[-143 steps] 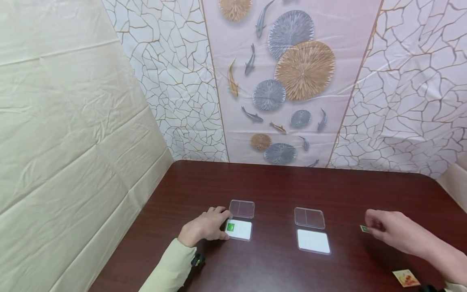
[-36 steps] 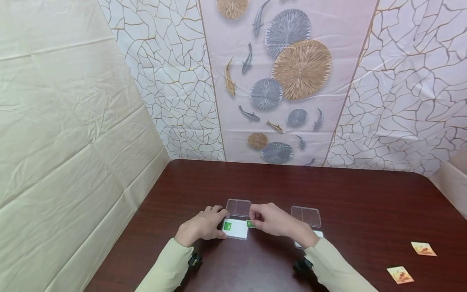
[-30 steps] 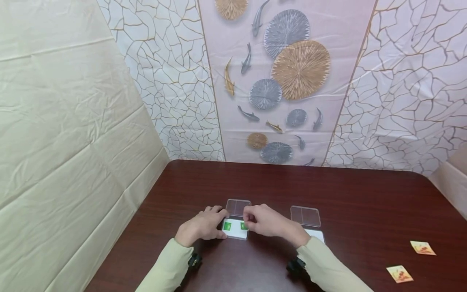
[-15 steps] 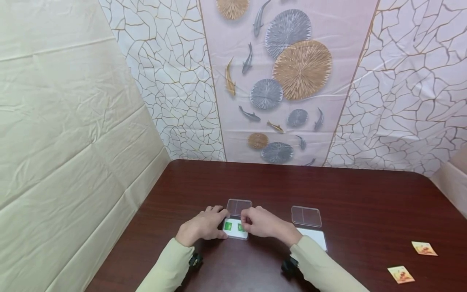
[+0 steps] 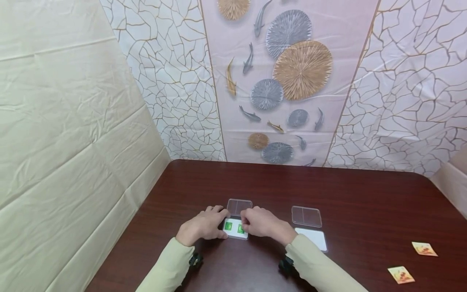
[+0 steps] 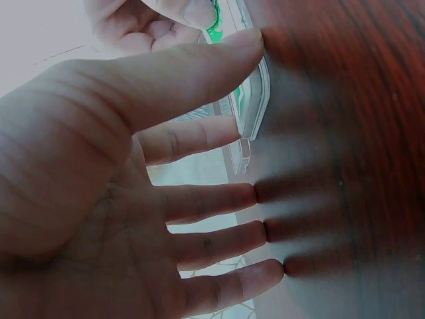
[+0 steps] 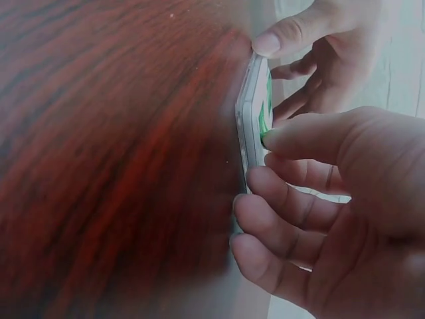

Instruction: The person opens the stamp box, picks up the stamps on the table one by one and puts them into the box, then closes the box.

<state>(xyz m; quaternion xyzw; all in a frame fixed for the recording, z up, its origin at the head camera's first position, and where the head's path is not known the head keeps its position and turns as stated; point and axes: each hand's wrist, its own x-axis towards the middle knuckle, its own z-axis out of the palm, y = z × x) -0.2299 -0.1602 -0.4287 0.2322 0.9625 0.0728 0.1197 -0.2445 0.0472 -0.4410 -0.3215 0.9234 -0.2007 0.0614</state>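
Note:
A shallow clear plastic case [image 5: 238, 238] with a white insert [image 5: 234, 232] lies on the table. My left hand [image 5: 202, 226] holds its left end, thumb on the near edge and index finger toward the far edge. In the left wrist view the other fingers are straight, with tips at the tabletop. One small green stamp [image 5: 228, 226] lies on the insert's left half. A second green stamp [image 5: 240, 228] is over its right half, pinched by my right hand [image 5: 263, 222]. In the right wrist view my right thumb [image 7: 292, 141] presses on the green stamp, close over the insert.
Behind the case lies its clear lid [image 5: 238, 206]. To the right is another case with a white insert [image 5: 314, 238], partly covered by my right sleeve [image 5: 321, 267], and its lid [image 5: 306, 216] behind. Two orange stamps [image 5: 424, 248] lie at the far right of the dark table [image 5: 365, 194].
My right hand has brought the second green stamp from the table's right side to the left case. Within the last second it shifted slightly left over the insert. The left hand stays put.

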